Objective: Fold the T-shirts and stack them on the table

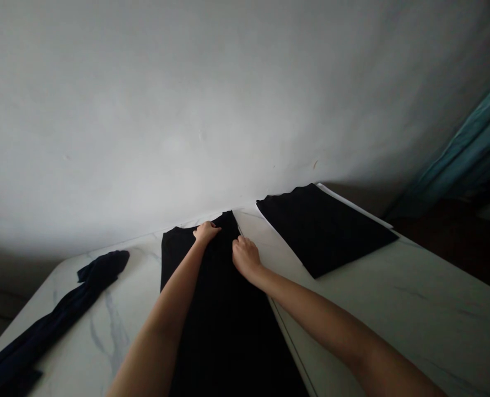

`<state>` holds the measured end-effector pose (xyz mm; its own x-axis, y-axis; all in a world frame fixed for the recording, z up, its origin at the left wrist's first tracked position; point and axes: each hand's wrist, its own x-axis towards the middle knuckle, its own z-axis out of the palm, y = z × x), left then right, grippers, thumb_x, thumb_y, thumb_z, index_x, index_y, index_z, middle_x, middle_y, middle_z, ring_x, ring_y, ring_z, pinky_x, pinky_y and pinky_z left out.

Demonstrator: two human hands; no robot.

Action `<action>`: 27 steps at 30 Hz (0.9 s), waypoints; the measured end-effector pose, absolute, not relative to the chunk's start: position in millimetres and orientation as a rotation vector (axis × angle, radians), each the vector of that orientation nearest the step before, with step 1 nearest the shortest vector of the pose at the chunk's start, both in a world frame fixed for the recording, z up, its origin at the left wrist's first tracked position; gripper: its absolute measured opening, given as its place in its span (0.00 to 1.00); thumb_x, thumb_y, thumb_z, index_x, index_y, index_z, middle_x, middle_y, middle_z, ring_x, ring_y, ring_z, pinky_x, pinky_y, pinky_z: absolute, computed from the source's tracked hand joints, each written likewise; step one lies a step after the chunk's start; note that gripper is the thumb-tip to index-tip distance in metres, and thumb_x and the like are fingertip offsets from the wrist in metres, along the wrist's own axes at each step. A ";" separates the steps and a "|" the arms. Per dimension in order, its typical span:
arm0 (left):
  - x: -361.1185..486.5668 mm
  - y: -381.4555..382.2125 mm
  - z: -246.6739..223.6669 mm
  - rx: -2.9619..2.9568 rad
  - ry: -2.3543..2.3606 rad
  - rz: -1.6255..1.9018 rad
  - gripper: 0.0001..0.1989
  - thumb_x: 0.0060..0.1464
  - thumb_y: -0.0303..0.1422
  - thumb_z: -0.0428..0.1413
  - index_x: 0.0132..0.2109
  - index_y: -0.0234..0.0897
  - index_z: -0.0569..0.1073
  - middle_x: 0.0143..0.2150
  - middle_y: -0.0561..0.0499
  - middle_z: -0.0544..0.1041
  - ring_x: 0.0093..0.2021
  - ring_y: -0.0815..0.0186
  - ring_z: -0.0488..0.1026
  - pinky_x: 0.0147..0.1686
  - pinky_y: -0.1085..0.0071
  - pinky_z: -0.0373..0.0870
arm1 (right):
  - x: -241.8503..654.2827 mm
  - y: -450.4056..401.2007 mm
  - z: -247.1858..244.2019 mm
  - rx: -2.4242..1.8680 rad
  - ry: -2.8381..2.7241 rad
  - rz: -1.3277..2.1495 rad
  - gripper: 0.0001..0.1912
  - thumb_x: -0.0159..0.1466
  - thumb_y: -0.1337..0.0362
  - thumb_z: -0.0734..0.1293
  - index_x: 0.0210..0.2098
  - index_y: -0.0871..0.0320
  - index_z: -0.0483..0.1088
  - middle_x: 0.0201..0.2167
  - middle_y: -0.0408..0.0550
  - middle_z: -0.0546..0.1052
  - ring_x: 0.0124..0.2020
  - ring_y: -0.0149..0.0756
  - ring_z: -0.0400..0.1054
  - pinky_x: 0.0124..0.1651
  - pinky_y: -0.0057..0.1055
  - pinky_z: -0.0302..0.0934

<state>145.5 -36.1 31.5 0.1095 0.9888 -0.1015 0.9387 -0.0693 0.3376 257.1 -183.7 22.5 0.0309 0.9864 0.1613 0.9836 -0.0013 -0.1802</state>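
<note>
A long black garment [228,331] lies spread lengthwise in front of me, its uneven far edge close to the wall; its exact kind cannot be told. My left hand [206,231] is near that far edge, with thumb and fingers pinched together on the cloth. At the garment's right edge, a little nearer to me, my right hand [245,255] has its fingers curled onto the fabric. Both forearms reach over the garment and hide parts of it. The near end runs out of the bottom of the view.
A white marbled table [414,309] stands against a pale wall [178,110]. To the right lies a folded black cloth [323,231] with a white edge beneath it. A crumpled dark navy cloth [66,309] stretches along the left. Teal fabric [463,143] hangs at far right.
</note>
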 end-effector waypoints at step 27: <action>209.1 24.0 23.2 2.245 1.796 0.347 0.18 0.53 0.42 0.58 0.48 0.37 0.69 0.52 0.37 0.77 0.57 0.48 0.70 0.54 0.50 0.62 | 254.3 -166.8 -24.1 -1.901 -1.849 0.167 0.28 0.69 0.62 0.56 0.65 0.71 0.58 0.67 0.67 0.54 0.70 0.53 0.46 0.68 0.57 0.42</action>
